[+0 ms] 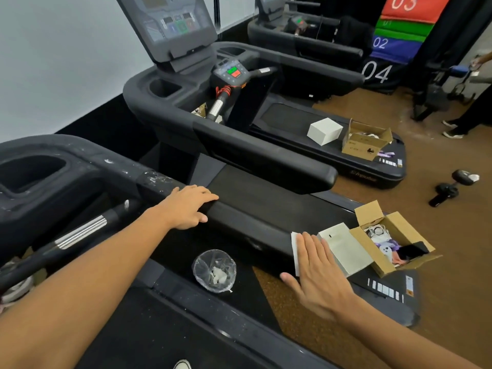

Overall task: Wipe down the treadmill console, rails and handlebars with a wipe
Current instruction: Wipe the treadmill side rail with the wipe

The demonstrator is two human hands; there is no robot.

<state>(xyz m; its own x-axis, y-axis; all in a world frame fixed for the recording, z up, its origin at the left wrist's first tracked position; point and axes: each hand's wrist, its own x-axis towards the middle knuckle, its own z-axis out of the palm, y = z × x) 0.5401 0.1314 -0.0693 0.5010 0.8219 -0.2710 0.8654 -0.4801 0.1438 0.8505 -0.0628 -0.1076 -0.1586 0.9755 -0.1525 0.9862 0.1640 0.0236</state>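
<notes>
Four numbered mats (399,35): 03, 02, 04.

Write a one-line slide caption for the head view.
Right hand presses a white wipe along the treadmill rail; left hand rests on it.

Black rail (247,217), flecked white at 10 o'clock. White wipe (295,249). White box (343,249) and brown carton (383,251) at 3 o'clock. Clear cup (214,270). Speckled brown floor (452,235). Red, green, blue numbered mats (404,25) at 1 o'clock.
</notes>
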